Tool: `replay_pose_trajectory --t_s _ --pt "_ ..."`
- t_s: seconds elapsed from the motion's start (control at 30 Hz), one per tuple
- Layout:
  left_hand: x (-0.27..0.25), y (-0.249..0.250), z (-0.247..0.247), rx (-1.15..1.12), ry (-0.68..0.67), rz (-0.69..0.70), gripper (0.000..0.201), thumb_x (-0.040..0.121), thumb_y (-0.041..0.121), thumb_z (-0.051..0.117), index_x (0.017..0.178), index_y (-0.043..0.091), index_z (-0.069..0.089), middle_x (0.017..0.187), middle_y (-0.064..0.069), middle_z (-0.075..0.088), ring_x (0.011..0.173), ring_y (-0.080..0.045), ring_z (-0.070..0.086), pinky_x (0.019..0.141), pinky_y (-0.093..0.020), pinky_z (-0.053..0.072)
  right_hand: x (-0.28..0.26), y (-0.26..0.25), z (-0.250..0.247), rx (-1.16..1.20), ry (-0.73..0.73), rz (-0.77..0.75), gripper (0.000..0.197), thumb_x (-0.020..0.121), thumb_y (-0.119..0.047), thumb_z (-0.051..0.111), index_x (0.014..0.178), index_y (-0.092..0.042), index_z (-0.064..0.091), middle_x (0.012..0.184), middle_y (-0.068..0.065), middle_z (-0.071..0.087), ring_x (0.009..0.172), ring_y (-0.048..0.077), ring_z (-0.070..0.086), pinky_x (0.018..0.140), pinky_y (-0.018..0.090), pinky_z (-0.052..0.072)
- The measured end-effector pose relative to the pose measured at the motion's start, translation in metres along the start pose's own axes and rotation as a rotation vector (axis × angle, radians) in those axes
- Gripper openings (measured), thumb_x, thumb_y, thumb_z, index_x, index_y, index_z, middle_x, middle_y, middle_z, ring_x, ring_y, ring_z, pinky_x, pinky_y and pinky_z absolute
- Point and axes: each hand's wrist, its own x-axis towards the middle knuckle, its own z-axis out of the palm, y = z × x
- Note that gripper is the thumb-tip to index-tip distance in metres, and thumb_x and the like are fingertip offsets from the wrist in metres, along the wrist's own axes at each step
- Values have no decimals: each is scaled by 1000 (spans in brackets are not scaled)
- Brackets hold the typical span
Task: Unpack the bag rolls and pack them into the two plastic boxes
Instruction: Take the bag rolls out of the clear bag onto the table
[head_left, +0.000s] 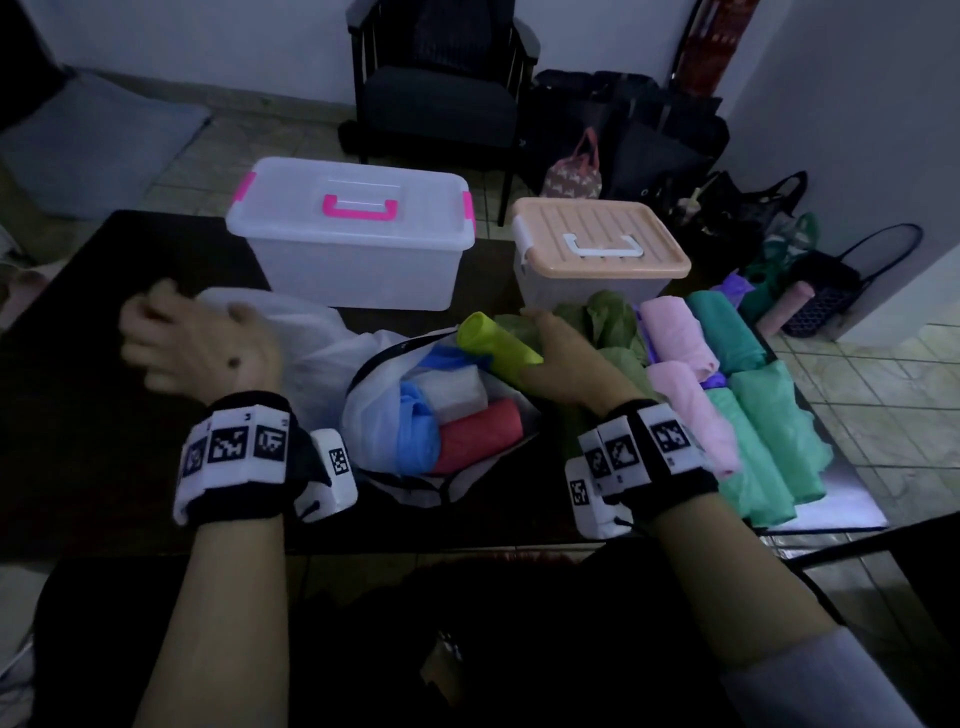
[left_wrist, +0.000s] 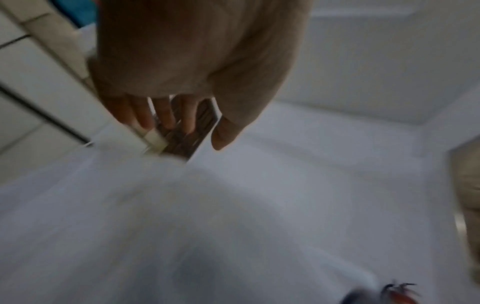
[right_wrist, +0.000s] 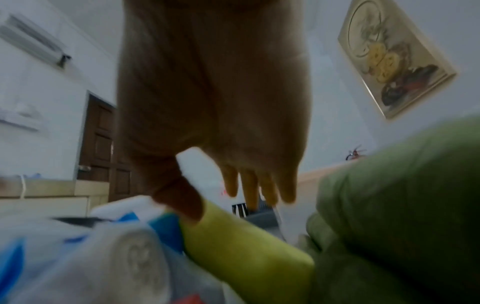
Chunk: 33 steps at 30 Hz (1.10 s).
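A white plastic bag (head_left: 322, 353) lies open on the dark table (head_left: 104, 467), holding a blue roll (head_left: 415, 431), a red roll (head_left: 483, 431) and a white roll (head_left: 457, 395). My right hand (head_left: 527, 345) (right_wrist: 226, 205) grips a yellow-green roll (head_left: 493, 343) (right_wrist: 246, 257) at the bag's mouth, thumb on one side, fingers over the other. My left hand (head_left: 192, 343) (left_wrist: 192, 133) is blurred above the bag's left edge, fingers loosely curled, holding nothing. Behind stand a clear box with pink handle (head_left: 353, 260) and a box with peach lid (head_left: 597, 244), both lidded.
Olive (head_left: 608, 322), pink (head_left: 675, 332), teal (head_left: 727, 327) and mint (head_left: 769, 447) rolls lie in rows on the table's right part, up to its edge. A dark chair (head_left: 436, 93) stands behind the table. Several bags (head_left: 821, 291) sit on the floor at right.
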Motion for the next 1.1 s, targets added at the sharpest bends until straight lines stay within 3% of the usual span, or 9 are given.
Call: replay_pose_trajectory --t_s 0.13,0.2,0.33,0.4,0.5,0.7,0.83,0.93,1.1 --pt "-20 29 -14 -119 -149 351 34 96 25 45 124 7 50 131 -15 48 119 -27 45 89 -26 33 13 3 6 14 -213 99 69 84 -11 63 144 -10 28 130 8 45 122 22 45 97 25 34" --pt "-28 35 -4 -82 -407 330 40 97 35 41 119 4 53 119 -13 54 104 -23 50 78 -24 31 19 6 5 -3 -204 90 74 85 -9 63 147 -9 21 138 13 41 128 25 42 97 24 32" --pt "-36 17 30 160 -702 278 79 85 68 35 116 -1 56 119 -22 56 106 -36 52 86 -38 38 33 10 10 -49 -190 92 73 86 -12 63 147 -11 22 141 13 41 129 26 42 100 26 33" --pt "-40 3 39 252 -694 337 81 80 72 41 109 -1 60 112 -24 59 101 -37 55 84 -39 40 39 14 14 -33 -135 57 65 85 -13 63 142 -9 33 137 13 48 125 25 47 104 30 37" --pt "-44 -12 41 284 -692 429 49 90 50 50 102 4 63 107 -16 63 97 -29 55 78 -31 36 43 16 20 -49 -37 7 44 87 -16 61 128 -6 50 123 14 60 113 27 56 87 22 39" --pt "-46 -35 39 7 -508 180 28 99 18 37 108 -1 56 104 -12 56 89 -24 49 80 -32 36 39 11 18 -198 45 131 49 89 -24 58 128 3 44 129 25 48 120 38 46 97 39 37" --pt "-41 -41 51 -106 -498 -41 34 99 23 35 112 0 57 117 -19 59 107 -34 55 91 -37 41 35 7 8 90 110 195 57 90 -28 59 131 7 39 131 24 46 117 34 49 87 34 40" --pt "-47 -37 61 -198 -557 -202 37 98 28 36 113 3 58 118 -18 59 107 -33 56 97 -42 44 24 -3 -2 416 179 243 40 90 -24 59 115 7 55 102 14 60 81 21 58 61 27 45" --pt "-62 -22 71 -101 -549 -226 37 100 27 34 113 0 56 118 -21 57 111 -32 54 99 -42 41 0 -2 -23 1092 219 392 14 93 -16 55 82 -7 56 70 5 65 59 16 62 51 24 52"
